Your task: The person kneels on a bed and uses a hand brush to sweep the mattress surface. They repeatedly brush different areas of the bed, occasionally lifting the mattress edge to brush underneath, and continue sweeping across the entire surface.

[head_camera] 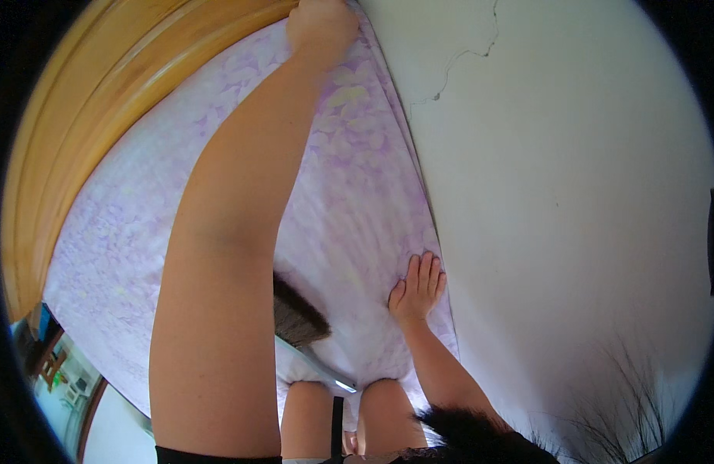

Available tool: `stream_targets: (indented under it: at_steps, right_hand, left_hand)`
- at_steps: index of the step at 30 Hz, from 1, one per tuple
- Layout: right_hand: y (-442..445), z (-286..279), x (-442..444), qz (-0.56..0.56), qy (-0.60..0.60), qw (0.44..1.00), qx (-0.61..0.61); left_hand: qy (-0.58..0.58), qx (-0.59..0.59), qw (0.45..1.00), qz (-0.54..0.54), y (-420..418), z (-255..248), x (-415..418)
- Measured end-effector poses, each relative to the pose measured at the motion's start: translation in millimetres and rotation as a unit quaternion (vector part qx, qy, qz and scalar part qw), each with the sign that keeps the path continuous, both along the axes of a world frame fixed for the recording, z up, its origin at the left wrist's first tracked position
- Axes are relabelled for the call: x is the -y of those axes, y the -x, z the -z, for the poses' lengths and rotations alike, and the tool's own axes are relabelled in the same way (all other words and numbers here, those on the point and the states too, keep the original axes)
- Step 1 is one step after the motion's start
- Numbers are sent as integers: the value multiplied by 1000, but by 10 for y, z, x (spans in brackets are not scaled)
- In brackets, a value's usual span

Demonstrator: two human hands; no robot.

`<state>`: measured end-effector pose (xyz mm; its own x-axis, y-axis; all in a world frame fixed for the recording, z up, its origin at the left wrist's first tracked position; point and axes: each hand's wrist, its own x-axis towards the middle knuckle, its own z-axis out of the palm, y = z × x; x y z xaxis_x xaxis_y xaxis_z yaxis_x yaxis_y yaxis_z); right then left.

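Note:
My left hand (322, 26) is stretched far forward to the top of the view, blurred, near where the bed's wooden headboard (154, 64) meets the far corner of the floral sheet (345, 214). Its fingers are cut off at the picture's edge, so what it holds cannot be told. Flat on the sheet, close to the wall side, lies my right hand (419, 290), palm down with its fingers a little apart. A brush (302, 322) with dark bristles and a pale handle rests on the sheet in front of my knees, partly hidden behind my left arm.
A cracked white wall (554, 174) runs along the right side of the bed. The curved wooden headboard borders the upper left. At the lower left, beyond the bed's edge, stand small pieces of furniture and other items (61, 371). My knees (388, 412) are on the sheet.

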<state>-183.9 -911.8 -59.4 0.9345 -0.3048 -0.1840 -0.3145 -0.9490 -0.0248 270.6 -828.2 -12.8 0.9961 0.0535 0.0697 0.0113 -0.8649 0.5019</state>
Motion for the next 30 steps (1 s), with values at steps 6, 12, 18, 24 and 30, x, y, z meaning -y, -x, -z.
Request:
stream_targets:
  at_steps: [6,12,18,24,30]
  right_hand:
    - [43,87,-4,-39,-4,992,122]
    - [-31,-2,10,-79,18,988,129]
    - [-1275,-257,28,-73,-79,994,31]
    - [-1457,-103,-70,-105,-79,989,65]
    - [-1458,-187,-23,-86,-62,994,41]
  left_hand:
    - [-24,38,999,-29,-8,361,55]
    - [2,31,999,-26,-30,491,95]
    - [-6,45,999,-27,-8,421,139]
    - [62,-1,998,12,78,283,-171]
    - [149,99,982,63,1440,-327,-1797]
